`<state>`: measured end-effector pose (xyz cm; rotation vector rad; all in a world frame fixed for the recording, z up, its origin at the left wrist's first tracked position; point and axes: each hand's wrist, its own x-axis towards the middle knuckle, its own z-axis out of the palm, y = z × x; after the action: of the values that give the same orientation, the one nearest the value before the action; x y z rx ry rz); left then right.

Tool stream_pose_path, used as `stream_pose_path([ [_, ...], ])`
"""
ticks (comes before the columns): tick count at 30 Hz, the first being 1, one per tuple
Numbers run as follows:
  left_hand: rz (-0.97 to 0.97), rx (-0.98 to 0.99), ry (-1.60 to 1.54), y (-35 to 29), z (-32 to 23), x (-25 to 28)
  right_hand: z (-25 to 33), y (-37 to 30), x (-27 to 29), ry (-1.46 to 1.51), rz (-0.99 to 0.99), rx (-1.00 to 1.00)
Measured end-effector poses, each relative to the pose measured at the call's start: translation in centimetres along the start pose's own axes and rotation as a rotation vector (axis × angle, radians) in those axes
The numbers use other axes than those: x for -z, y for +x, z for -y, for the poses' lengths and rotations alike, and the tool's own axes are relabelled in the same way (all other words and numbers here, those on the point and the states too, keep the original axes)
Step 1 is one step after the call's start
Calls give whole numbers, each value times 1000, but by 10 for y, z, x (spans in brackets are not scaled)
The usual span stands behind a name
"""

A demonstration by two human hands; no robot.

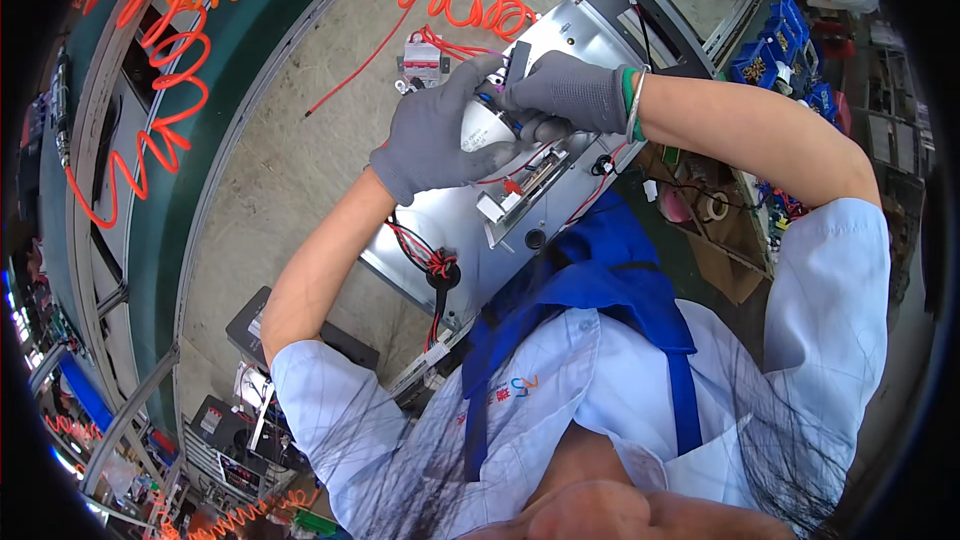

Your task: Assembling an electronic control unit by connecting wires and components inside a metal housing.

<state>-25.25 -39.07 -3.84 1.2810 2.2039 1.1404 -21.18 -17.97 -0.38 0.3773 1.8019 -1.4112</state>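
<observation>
Nearest is the person's blue apron (610, 260), and just past it lies a big shiny metal case (430, 225), its long way running from near left to far right. Red and black wires (440, 265) come out in a bunch on its near left part. A thin circuit board (530, 185) sits on the near side of the case and slants the same way. Just past the board is a white round part (485, 128), between the two hands. The left hand (440, 130) is curled around it from the left, thumb on the near side and fingers on the far side, and is the nearer hand to it. The right hand (570, 95) is just to its right with bent fingers; I cannot tell if they pinch anything. Farther off are a gray block (425, 58) and a curly orange hose (470, 2).
</observation>
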Motion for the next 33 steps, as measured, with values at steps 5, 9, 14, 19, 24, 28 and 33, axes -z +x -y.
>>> stream_pose_path([
  [5,11,108,-444,1,14,-3,13,-14,-10,174,-68,-149],
  [9,60,122,-539,2,19,-5,2,-10,-2,78,14,-145],
  [14,42,118,-490,1,14,-3,2,-8,-9,52,-134,-133],
  [19,93,113,-368,3,12,4,2,-7,-12,18,-158,-125],
  [24,29,43,-245,3,13,-1,1,-12,-20,-247,-209,-24],
  [28,46,28,-315,5,14,0,-4,-18,-25,-705,-288,239],
  [33,90,80,-494,8,15,-1,6,-22,-24,-900,-225,260],
])
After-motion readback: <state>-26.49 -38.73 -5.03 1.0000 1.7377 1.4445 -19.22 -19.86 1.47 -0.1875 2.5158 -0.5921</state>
